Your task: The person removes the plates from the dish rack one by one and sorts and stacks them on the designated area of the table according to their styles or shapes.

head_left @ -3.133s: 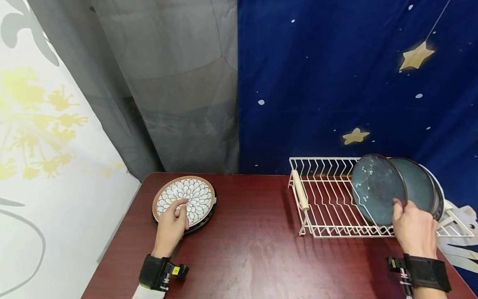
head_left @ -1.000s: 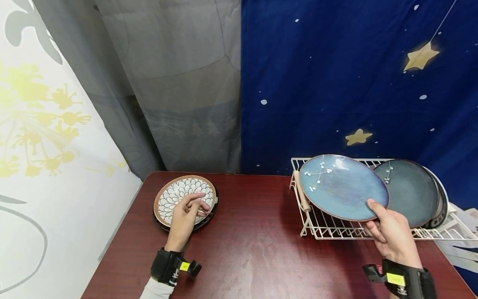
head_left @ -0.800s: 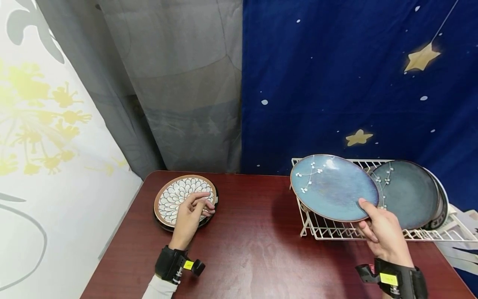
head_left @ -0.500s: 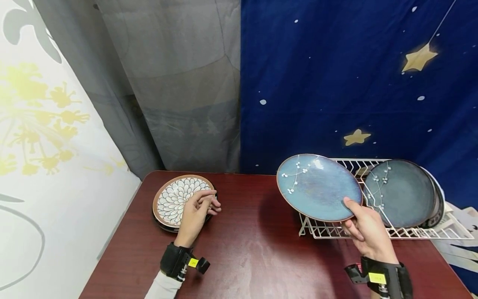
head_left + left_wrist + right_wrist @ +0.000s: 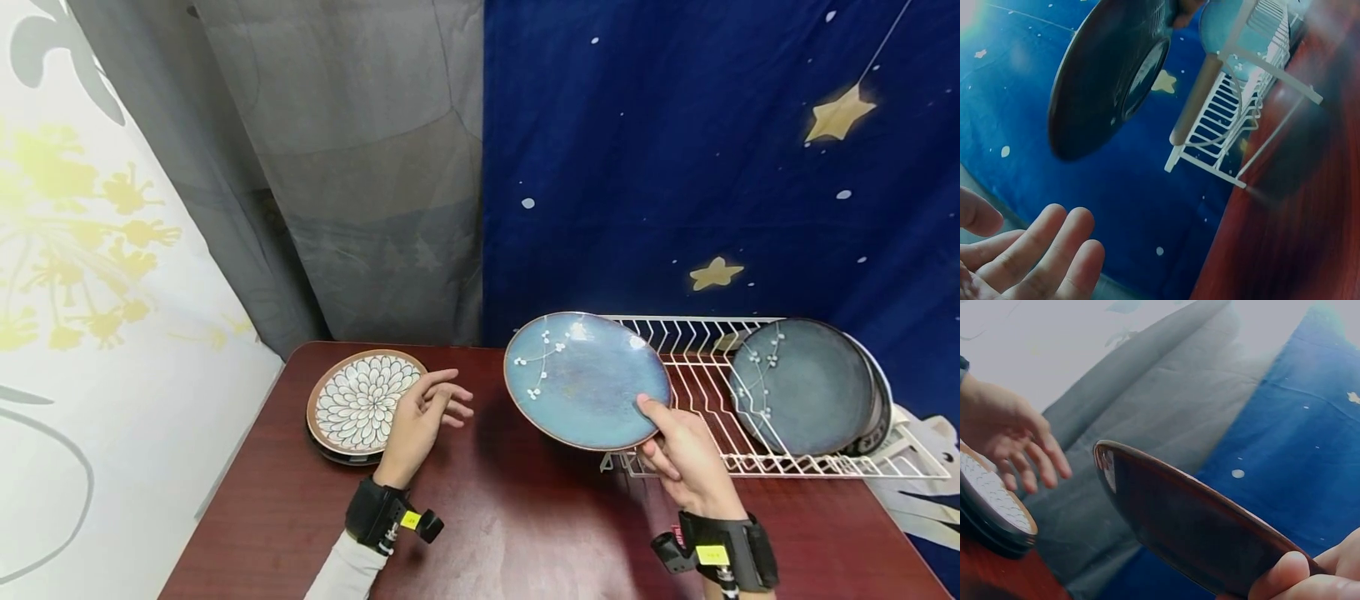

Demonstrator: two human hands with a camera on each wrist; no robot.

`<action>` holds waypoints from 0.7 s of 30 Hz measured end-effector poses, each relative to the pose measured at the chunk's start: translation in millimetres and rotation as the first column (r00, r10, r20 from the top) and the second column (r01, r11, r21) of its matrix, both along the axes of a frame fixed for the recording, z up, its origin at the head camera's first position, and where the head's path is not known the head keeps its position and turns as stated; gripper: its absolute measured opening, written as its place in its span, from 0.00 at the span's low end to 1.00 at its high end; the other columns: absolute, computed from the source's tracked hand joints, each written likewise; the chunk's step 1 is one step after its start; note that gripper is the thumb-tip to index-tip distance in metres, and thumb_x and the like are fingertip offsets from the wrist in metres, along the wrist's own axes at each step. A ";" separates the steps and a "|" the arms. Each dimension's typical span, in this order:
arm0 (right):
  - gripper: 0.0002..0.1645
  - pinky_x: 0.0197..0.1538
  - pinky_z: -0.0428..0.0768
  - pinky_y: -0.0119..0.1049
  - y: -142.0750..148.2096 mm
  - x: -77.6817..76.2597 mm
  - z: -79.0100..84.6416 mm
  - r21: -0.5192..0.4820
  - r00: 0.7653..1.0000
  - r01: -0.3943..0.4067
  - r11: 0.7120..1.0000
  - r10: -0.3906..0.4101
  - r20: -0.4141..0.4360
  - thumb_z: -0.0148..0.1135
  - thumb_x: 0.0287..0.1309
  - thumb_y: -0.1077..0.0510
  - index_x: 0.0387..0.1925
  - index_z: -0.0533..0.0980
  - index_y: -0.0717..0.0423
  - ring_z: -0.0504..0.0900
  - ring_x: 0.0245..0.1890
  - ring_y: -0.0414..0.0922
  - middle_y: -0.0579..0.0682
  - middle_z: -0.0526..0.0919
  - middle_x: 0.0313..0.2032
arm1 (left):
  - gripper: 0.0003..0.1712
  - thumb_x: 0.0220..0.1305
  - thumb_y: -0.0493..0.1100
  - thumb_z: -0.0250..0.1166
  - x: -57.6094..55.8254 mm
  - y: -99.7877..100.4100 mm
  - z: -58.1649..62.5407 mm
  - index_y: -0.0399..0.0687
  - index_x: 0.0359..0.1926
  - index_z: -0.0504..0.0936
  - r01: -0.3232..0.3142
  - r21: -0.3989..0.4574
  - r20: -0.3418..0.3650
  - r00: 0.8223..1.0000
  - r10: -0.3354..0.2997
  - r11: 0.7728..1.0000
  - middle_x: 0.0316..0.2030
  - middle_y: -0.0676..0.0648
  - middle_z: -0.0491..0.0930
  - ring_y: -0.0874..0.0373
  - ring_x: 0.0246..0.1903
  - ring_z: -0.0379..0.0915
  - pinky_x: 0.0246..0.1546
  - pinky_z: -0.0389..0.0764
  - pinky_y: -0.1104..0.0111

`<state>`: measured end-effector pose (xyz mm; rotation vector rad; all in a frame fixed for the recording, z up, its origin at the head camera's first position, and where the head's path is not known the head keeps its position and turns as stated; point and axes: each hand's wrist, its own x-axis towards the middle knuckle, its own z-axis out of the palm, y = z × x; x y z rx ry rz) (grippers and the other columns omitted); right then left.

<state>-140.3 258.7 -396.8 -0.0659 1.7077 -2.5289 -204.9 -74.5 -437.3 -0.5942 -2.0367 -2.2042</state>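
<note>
My right hand (image 5: 686, 454) pinches the near right rim of a blue plate (image 5: 585, 379) with white blossom sprigs, thumb on top and fingers beneath. The plate is tilted and held up over the table, overlapping the left end of the dish rack in the head view. Its dark underside (image 5: 1179, 519) shows in the right wrist view. My left hand (image 5: 423, 421) hovers with loosely spread fingers, holding nothing, just right of a stack of plates. The top plate (image 5: 367, 400) there has a white petal pattern and a brown rim. In the left wrist view my left fingers (image 5: 1054, 250) are relaxed, apart from the blue plate.
A white wire dish rack (image 5: 697, 400) stands at the right of the dark red table (image 5: 510, 533). A second blue plate (image 5: 806, 387) leans in it, with more dishes behind. A grey curtain (image 5: 375, 167) and a blue star-printed curtain (image 5: 660, 167) hang behind.
My right hand has lifted the blue plate out of the rack and carried it left, turning its face upward. My left hand has shifted right, off the plate stack, its fingers loosening.
</note>
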 end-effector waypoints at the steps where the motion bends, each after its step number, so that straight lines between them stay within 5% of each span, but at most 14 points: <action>1: 0.24 0.10 0.40 0.36 -3.0 -0.8 -0.2 0.006 1.000 -0.013 1.000 0.013 0.004 0.44 0.69 0.56 0.17 0.74 0.58 0.48 0.02 0.37 0.44 0.71 0.08 | 0.16 0.70 0.38 0.48 1.1 1.6 3.4 0.39 0.56 0.69 0.012 0.011 -0.001 1.000 -0.012 1.000 0.39 0.32 0.78 0.39 0.33 0.79 0.31 0.80 0.53; 10: 0.23 0.11 0.43 0.35 -27.2 -5.4 -3.2 0.078 0.998 -0.032 0.996 0.028 0.056 0.48 0.67 0.52 0.17 0.73 0.58 0.52 0.02 0.35 0.44 0.68 0.06 | 0.19 0.72 0.42 0.46 8.5 11.9 26.4 0.37 0.57 0.68 0.063 0.050 0.134 0.989 -0.069 0.997 0.41 0.32 0.75 0.32 0.35 0.75 0.31 0.78 0.46; 15: 0.21 0.09 0.46 0.31 -39.2 -6.8 -7.7 0.127 0.997 0.005 0.992 -0.015 0.079 0.52 0.64 0.50 0.20 0.73 0.60 0.52 0.01 0.33 0.46 0.69 0.06 | 0.23 0.71 0.49 0.47 11.8 13.3 29.3 0.40 0.59 0.68 0.067 0.011 0.214 0.975 -0.068 0.998 0.36 0.37 0.78 0.32 0.26 0.76 0.27 0.79 0.47; 21: 0.19 0.10 0.51 0.27 -51.5 -8.1 -16.3 0.119 0.993 -0.006 0.993 -0.008 0.114 0.53 0.63 0.50 0.27 0.72 0.64 0.54 0.02 0.33 0.46 0.70 0.07 | 0.22 0.70 0.47 0.48 15.8 15.9 25.5 0.36 0.56 0.67 0.057 -0.020 0.217 0.975 -0.052 0.998 0.23 0.37 0.77 0.35 0.16 0.74 0.22 0.75 0.43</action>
